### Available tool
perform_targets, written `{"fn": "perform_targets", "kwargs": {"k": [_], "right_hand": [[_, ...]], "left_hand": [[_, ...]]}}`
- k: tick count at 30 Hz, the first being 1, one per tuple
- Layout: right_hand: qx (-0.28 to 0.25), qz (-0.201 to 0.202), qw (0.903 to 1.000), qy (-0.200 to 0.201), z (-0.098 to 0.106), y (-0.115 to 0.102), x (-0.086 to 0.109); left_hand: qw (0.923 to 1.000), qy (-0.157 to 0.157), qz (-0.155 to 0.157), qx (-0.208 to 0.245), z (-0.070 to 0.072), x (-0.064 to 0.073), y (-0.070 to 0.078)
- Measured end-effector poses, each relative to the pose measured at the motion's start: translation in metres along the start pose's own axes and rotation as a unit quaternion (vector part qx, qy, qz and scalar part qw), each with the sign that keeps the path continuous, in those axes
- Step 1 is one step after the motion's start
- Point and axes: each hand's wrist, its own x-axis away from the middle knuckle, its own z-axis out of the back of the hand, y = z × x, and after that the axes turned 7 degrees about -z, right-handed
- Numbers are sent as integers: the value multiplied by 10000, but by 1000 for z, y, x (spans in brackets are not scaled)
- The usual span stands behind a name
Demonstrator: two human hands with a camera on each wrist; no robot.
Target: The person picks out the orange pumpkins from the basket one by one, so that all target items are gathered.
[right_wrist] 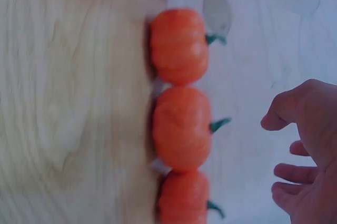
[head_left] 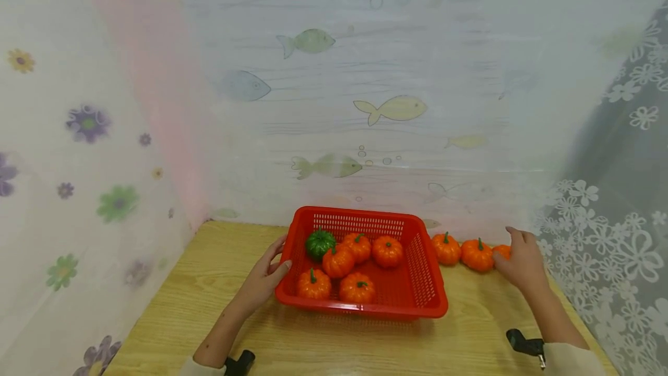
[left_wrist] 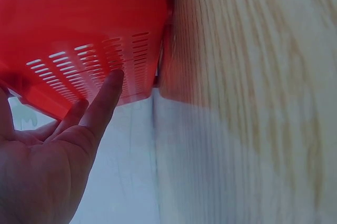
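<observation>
Steadily brace the red basket (head_left: 392,284) with your left hand (head_left: 264,278), thumb over its rim, fingers against its wall; your right hand (head_left: 523,263), fingers parted and empty, would do best squaring to the orange pumpkin row (head_left: 477,256) just beside it.

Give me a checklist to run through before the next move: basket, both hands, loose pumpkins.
1. Left hand on the red basket: ok, it touches the left side.
2. Firmness of that hold: cannot tell.
3. Right hand free: ok, its fingers hold nothing.
4. Three loose orange pumpkins upright: ok, in a row right of the basket, stems up.
5. Right hand set on a pumpkin: not ok, the right wrist view shows it apart from the row.
6. Room inside: ok, bare basket floor shows toward the right.
</observation>
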Motion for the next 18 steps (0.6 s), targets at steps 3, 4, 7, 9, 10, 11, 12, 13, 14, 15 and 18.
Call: {"fn": "perform_targets", "kwargs": {"k": [3, 4, 7, 9, 10, 11, 12, 13, 14, 15, 18], "right_hand": [[-182, 287, 9993, 133, 0, -19, 6], [-239, 377, 9989, 168, 0, -26, 9], [-409, 657, 9967, 255, -1, -44, 15], [-479, 787, 9953, 308, -1, -55, 19], [-511, 866, 9943, 344, -2, -60, 21], [-568, 934, 9933, 368, -4, -65, 23], [-588, 1016, 9922, 418, -5, -70, 26], [-620, 1101, 9909, 464, -7, -75, 28], [-640, 1220, 9891, 521, -9, -80, 30], [-641, 1343, 9872, 582, -12, -85, 33], [-681, 1713, 9801, 737, -19, -102, 38]], "left_hand": [[10000, -12, -8, -31, 0, 0, 0], [10000, -14, -10, -37, 0, 0, 0], [10000, -1, -10, -62, 0, -1, 0], [10000, 13, -12, -77, 0, -1, 1], [10000, 11, -14, -86, 0, -2, 1], [10000, 3, -13, -85, 0, -2, 0], [10000, 6, -14, -90, 0, -2, 0], [9999, 9, -15, -101, 0, -2, 1], [9999, 4, -15, -99, 0, -2, 0], [9999, 2, -9, -102, 0, -2, 0], [10000, 12, 7, -77, 0, -1, 0]]}}
